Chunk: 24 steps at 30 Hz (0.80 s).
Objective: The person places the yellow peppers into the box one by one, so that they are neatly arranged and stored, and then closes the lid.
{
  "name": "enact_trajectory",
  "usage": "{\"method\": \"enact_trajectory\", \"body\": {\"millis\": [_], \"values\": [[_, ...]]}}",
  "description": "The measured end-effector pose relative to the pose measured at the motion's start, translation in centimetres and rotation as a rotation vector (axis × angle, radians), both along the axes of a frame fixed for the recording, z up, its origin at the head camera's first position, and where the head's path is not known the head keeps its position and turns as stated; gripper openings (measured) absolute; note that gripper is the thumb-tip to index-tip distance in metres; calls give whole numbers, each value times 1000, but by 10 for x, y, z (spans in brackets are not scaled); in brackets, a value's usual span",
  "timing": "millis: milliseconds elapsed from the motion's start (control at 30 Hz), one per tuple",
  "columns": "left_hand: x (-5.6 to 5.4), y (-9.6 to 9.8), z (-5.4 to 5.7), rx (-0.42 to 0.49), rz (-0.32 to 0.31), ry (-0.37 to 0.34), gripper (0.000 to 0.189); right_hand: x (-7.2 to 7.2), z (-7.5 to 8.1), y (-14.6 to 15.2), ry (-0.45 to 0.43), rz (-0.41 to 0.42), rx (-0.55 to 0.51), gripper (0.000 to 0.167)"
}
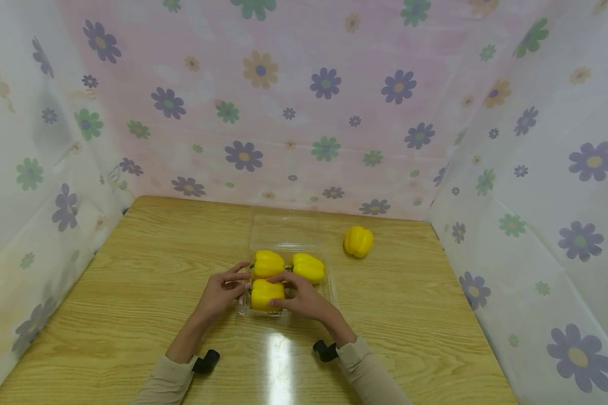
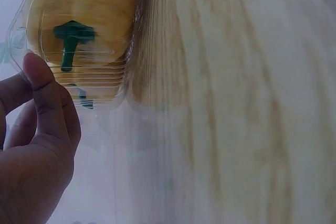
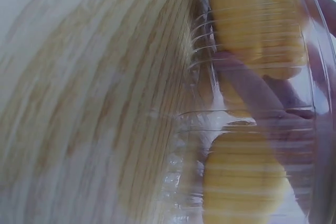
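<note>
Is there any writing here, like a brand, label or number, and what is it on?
None: no words, labels, brands or numbers are readable on the yellow peppers, clear plastic box or table. The cloth shows only printed flowers.

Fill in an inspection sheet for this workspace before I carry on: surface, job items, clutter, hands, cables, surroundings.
Surface: wood-grain table, with bright glare in front of the container.
Job's things: clear container, lid open; inside, back-left pepper, back-right pepper and front-left pepper; outside, to the right, loose pepper.
Clutter: nothing seen.
Grippers: bare hands; left hand at the container's left rim, pinch or touch unclear; right hand grips the front-left pepper.
Cables: nothing seen.
Surroundings: floral sheeting behind and on both sides.
</note>
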<state>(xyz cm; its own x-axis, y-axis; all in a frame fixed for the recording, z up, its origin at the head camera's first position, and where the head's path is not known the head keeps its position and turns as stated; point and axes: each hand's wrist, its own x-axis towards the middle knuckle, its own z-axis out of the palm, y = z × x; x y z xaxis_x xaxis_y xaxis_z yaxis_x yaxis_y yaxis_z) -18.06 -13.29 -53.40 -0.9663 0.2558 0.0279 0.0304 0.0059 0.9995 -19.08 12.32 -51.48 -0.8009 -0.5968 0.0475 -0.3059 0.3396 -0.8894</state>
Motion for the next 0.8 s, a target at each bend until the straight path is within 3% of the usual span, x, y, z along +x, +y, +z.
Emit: {"method": "enact_trajectory", "body": {"millis": [800], "values": [[-1, 1, 0, -17, 12, 11, 32, 0, 5, 1, -33, -2, 24, 41]]}}
